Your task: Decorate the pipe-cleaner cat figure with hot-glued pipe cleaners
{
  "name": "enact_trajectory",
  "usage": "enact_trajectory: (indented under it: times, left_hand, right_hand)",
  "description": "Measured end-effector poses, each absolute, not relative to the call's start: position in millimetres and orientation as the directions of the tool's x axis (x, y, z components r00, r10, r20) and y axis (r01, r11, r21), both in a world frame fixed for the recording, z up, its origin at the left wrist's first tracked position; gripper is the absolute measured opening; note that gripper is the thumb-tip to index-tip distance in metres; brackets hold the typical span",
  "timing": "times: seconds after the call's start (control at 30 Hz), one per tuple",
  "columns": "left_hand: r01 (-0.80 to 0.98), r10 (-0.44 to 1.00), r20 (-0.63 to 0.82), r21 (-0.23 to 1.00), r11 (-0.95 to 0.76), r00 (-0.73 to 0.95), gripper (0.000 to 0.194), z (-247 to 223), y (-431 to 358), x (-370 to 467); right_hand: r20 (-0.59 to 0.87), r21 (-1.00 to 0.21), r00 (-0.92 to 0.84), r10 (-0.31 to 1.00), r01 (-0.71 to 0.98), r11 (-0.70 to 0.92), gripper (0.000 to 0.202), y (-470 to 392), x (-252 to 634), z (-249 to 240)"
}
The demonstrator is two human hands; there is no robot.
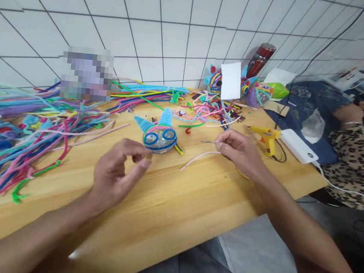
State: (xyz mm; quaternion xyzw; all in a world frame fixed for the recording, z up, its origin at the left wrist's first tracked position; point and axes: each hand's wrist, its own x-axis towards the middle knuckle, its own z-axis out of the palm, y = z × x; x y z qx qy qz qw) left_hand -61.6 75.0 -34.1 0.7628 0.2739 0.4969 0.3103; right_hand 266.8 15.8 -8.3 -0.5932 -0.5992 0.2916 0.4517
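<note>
A ball-shaped figure [161, 140] with pipe-cleaner trim stands on the wooden table. It has light-blue pointed ears, blue eye rings and a glittery front. Just in front of it is my left hand [119, 171], its fingers curled, thumb and forefinger slightly apart, with nothing visible between them. My right hand [240, 153] is closed over the table to the figure's right. A thin, pointed metal tool [206, 141] sticks out leftward from its fingertips; the rest is hidden in the hand. Below that tip lies a pale pink pipe cleaner [195, 158], running toward the right hand.
Many colourful pipe cleaners [55, 141] cover the table's left side. Shorter pieces [215, 111] lie behind the figure. A yellow glue gun [267, 138] and a white power bank [298, 147] are at right. A red flask [262, 60] leans by the wall. Another person's hand [350, 113] shows far right.
</note>
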Motion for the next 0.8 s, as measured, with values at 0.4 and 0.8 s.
enact_trajectory:
  times: [0.4,0.8]
  left_hand:
    - [0.035,0.733,0.090,0.987,-0.154,0.674,0.028,-45.8,17.4,22.6]
    - [0.253,0.706,-0.157,0.967,-0.033,0.691,0.032,-72.6,4.3,-22.0]
  right_hand:
    - [0.459,-0.609,-0.176,0.871,0.651,0.453,0.011,-63.6,212.0,-29.1]
    - [0.139,-0.880,0.087,0.986,0.468,0.083,0.013,-66.2,269.4,-27.5]
